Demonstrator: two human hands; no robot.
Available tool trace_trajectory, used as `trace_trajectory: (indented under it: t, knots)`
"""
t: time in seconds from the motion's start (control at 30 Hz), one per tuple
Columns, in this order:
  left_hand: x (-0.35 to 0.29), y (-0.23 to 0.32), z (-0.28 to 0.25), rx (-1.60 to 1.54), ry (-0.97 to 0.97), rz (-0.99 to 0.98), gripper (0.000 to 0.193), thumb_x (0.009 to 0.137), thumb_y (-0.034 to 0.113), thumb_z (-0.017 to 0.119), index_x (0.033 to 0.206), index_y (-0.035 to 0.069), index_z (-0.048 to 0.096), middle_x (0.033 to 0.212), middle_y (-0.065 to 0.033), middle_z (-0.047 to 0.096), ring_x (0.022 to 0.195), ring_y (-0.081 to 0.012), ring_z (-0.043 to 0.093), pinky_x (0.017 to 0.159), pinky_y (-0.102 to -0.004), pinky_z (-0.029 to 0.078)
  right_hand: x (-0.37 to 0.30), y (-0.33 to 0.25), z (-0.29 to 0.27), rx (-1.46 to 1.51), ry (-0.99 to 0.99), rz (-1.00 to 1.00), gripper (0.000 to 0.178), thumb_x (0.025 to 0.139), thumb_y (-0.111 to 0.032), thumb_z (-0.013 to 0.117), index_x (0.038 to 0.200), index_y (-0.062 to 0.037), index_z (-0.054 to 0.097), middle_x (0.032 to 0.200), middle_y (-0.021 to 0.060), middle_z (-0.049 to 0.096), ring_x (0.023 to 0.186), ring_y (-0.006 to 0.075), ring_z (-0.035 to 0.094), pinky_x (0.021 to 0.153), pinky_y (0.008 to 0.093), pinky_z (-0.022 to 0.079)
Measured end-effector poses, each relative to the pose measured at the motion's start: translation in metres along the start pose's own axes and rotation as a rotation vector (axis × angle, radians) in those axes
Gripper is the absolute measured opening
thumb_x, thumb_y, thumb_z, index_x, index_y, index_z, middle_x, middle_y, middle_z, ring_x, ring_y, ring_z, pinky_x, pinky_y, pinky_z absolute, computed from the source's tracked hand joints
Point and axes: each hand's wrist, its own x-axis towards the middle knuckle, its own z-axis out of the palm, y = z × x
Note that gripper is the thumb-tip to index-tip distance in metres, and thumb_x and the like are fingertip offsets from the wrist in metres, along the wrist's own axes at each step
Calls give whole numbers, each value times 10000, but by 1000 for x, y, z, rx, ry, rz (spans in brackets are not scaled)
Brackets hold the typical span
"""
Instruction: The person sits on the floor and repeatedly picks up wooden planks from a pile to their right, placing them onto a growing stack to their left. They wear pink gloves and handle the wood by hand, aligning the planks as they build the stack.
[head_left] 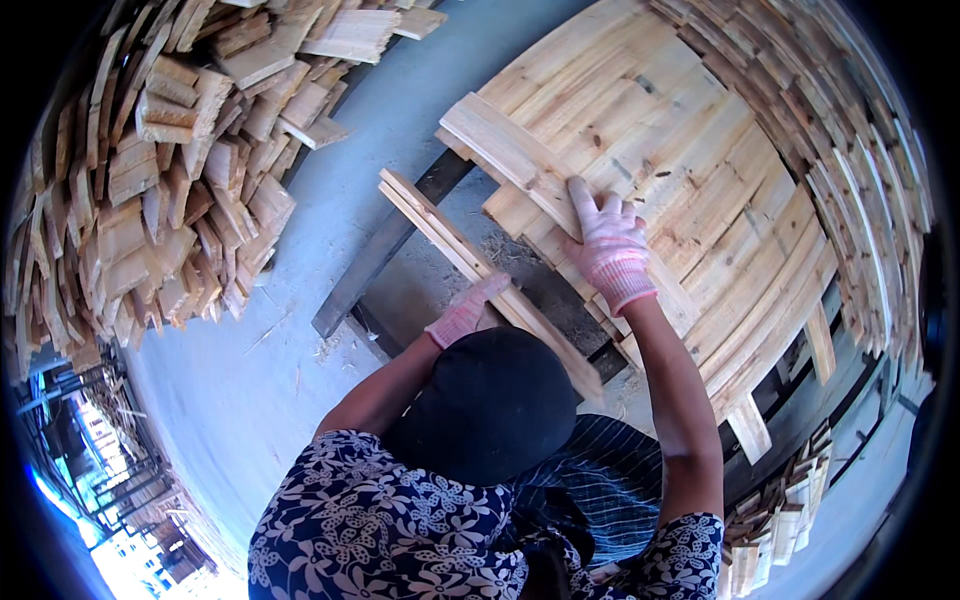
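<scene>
My left hand (468, 310), in a white and pink knitted glove, is closed around a long narrow wooden board (437, 226). A groove or seam runs along that board, so I cannot tell whether it is one piece or two. It slants from upper left to lower right beside the board stack. My right hand (612, 245), gloved alike, lies with fingers stretched over a loose plank (515, 148) at the left edge of the stacked boards (650, 130). A dark cap (485, 405) hides part of my left wrist.
A big heap of short boards (190, 180) fills the upper left. Long rows of stacked planks (800, 90) stand at the right. A dark metal bar (390, 245) lies under the work area on the grey floor (350, 170). More wood pieces (785, 510) lie at lower right.
</scene>
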Motion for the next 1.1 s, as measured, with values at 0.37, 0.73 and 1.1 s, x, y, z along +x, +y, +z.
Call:
trace_trajectory:
  t: [0.37, 0.73, 1.1]
  knots:
    - [-12, 25, 60, 93, 90, 30, 530, 1004, 291, 613, 1437, 29, 455, 1383, -200, 560, 1314, -342, 539, 1132, -548, 425, -53, 19, -23, 183, 148, -91, 845, 888, -517, 708, 1564, -144, 365, 1464, 262, 456, 1385, 413, 435, 1154, 525, 345]
    - [54, 69, 170, 361, -385, 275, 407, 994, 281, 649, 1291, 9, 585, 1331, -126, 601, 1285, -246, 572, 1172, -412, 425, -85, 56, -88, 739, -139, -64, 1147, 731, -385, 849, 1636, -97, 205, 1402, 299, 489, 1326, 445, 505, 1134, 424, 407]
    - [238, 249, 222, 1881, 400, 871, 706, 960, 636, 497, 1395, 79, 500, 1499, -264, 476, 1326, -440, 532, 1075, -485, 461, 60, 223, -116, -77, 108, 204, 841, 816, -353, 788, 1564, -328, 404, 1410, 193, 517, 1311, 386, 517, 1108, 471, 414]
